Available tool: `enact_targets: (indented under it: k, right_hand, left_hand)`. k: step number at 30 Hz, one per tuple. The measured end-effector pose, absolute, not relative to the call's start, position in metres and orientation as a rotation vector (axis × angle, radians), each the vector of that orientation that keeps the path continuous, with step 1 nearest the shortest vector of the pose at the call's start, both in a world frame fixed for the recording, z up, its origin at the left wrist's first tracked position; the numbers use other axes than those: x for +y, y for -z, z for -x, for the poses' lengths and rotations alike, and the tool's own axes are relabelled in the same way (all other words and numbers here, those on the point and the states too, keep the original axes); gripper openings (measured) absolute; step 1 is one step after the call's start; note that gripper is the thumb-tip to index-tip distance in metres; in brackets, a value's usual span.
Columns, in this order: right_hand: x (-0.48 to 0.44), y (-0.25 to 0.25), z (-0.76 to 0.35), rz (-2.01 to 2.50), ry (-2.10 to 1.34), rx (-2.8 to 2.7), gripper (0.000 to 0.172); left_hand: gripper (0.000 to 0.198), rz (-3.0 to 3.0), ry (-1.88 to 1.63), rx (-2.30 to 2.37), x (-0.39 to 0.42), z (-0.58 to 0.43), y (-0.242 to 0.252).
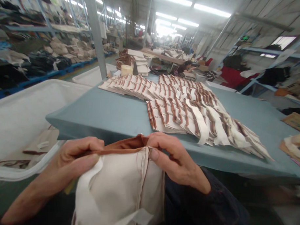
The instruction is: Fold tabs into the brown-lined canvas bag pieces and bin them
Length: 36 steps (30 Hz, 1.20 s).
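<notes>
A cream fabric piece with a brown inner side (120, 177), perhaps a sewn bag or pouch, hangs from both hands in front of the table's near edge. My left hand (77, 156) pinches its top edge at the left, thumb in front. At the right, my right hand (173, 159) grips the same edge beside a vertical stitched seam, with the thumb close to the seam's top. Brown cloth shows inside the opening between the hands. A white strip (87, 189) hangs down the piece's left side, and a small white tag shows low on its front.
Rows of overlapping cream and brown pieces (169, 116) lie on the blue-green table (96, 107), some with white strips. A white bin (39, 92) holding similar pieces stands at the left. A tape roll (296, 145) lies at the right edge. Farther back, a person bends over work.
</notes>
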State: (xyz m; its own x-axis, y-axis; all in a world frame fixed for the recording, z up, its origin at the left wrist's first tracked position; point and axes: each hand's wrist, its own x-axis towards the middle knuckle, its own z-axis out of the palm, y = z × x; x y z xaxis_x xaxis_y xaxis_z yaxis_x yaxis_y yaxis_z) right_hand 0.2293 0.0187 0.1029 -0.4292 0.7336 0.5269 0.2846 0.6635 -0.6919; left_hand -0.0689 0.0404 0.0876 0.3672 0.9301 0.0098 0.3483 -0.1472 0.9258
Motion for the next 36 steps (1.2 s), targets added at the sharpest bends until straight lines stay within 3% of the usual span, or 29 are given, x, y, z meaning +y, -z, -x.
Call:
enact_targets:
  k: [3, 11, 17, 26, 29, 36]
  right_hand:
    - [0.025, -0.126, -0.238, 0.793, -0.559, -2.048, 0.03]
    - [0.032, -0.132, -0.23, 0.926, -0.527, -2.138, 0.026]
    - [0.027, -0.122, -0.238, 0.967, -0.678, -2.01, 0.03]
    - [0.036, -0.095, -0.253, 1.098, -0.71, -1.954, 0.032]
    - [0.035, -0.092, -0.252, 1.109, -0.737, -1.959, 0.032]
    - [0.027, -0.089, -0.236, 0.931, -0.685, -2.145, 0.032]
  left_hand:
    - [0.025, -2.033, -0.767, 1.132, 0.065, 0.056, -0.099]
    - [0.037, -2.231, -0.748, 0.952, 0.072, 0.023, -0.102]
    - [0.069, -2.237, -0.721, 0.98, 0.057, 0.032, -0.066]
    - [0.088, -2.425, -0.424, 0.939, 0.054, 0.049, -0.048]
    - [0.097, -2.362, -0.482, 0.976, 0.051, 0.051, -0.044]
    - [0.061, -2.186, -0.707, 0.936, 0.049, 0.027, -0.072]
